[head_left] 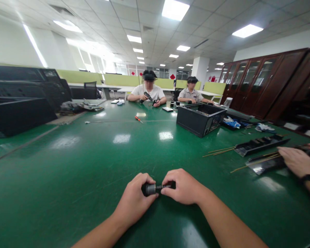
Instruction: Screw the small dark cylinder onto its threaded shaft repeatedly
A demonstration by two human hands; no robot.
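Low over the green tabletop (100, 172), a small cylindrical part (151, 188) with a black end, a grey metal band and a thin ribbed shaft lies between my hands. My left hand (134, 194) is closed around its thick end, thumb and fingers curled on either side. On the shaft side, my right hand (182, 187) pinches the other end, where a dark piece shows between thumb and fingers. The two hands almost meet at the shaft. My fingers partly cover both ends, so I cannot make out the part's exact kind.
A black computer case (189, 120) stands ahead to the right. A red-handled screwdriver (137, 119) lies farther off. At right, another person's hand (298, 161) is at a black metal tray (259, 165) with thin brass rods. Two people sit across the table; large black cases (18, 113) stand left.
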